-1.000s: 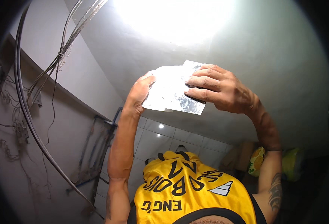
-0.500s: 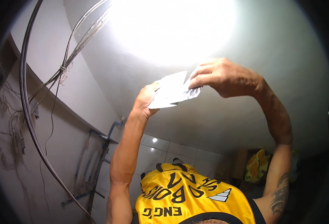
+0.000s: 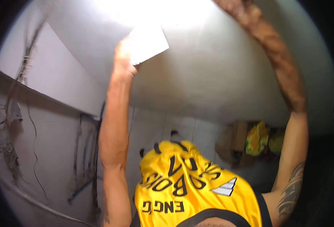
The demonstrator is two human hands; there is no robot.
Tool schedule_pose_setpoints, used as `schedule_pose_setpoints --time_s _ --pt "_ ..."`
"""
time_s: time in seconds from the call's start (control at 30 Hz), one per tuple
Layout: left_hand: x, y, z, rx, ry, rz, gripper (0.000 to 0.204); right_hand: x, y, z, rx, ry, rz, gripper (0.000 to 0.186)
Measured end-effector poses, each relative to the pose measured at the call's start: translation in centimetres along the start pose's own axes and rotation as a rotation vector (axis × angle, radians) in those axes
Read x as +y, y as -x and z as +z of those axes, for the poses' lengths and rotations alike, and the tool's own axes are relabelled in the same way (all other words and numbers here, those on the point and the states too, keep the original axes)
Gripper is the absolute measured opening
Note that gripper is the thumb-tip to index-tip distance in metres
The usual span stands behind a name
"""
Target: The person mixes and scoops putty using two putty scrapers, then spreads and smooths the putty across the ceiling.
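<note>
The left hand (image 3: 123, 56) grips the white board (image 3: 149, 43) at its left side; the right hand (image 3: 239, 4), well apart rightward, shows too little to tell its grip.

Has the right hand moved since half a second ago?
Yes: the right hand moved up the picture, farther from the yellow bag, partly cut off now.

We observe a floor (image 3: 179, 122) of pale tiles with visible joints. At its right side we note a brown cardboard box (image 3: 240, 134); beside it, a yellow patterned bag (image 3: 257, 140), its exact support unclear.
</note>
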State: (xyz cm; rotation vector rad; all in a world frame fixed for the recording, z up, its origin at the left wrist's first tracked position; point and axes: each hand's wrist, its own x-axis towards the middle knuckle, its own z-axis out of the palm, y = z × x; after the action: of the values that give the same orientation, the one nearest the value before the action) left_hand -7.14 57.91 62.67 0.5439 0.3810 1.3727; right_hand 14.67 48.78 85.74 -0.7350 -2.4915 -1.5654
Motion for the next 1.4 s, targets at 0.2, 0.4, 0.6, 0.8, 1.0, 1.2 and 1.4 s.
schedule_pose_setpoints --time_s 0.2,0.4,0.6,0.8,1.0,1.2,1.4 --pt "0.3 0.3 -3.3 0.175 -0.217 -0.013 0.027 -5.3 4.6 3.5 -0.137 -0.13 0.025 0.019" --pt "1.9 5.1 -3.1 0.219 -0.239 0.027 0.029 -8.6 4.7 2.7 -0.182 -0.193 0.022 0.018" --pt "2.3 8.2 -4.2 0.234 -0.26 0.044 0.029 -9.0 4.5 1.9 -0.188 -0.214 0.058 0.017" --pt "1.9 10.0 -3.4 0.297 -0.306 0.004 0.032 -8.9 5.5 1.5 -0.288 -0.319 0.227 0.016" --pt "1.1 11.0 -3.4 0.314 -0.289 -0.009 0.032 -12.1 11.0 2.4 0.11 -1.212 1.2 0.02" --pt "-0.5 13.0 -3.6 0.349 -0.322 -0.018 0.032 -26.4 19.8 9.8 0.677 -2.367 1.95 0.035" --pt "-2.4 15.9 -5.4 0.43 -0.393 0.034 0.034 -47.0 27.5 20.9 0.962 -2.456 2.505 0.036"
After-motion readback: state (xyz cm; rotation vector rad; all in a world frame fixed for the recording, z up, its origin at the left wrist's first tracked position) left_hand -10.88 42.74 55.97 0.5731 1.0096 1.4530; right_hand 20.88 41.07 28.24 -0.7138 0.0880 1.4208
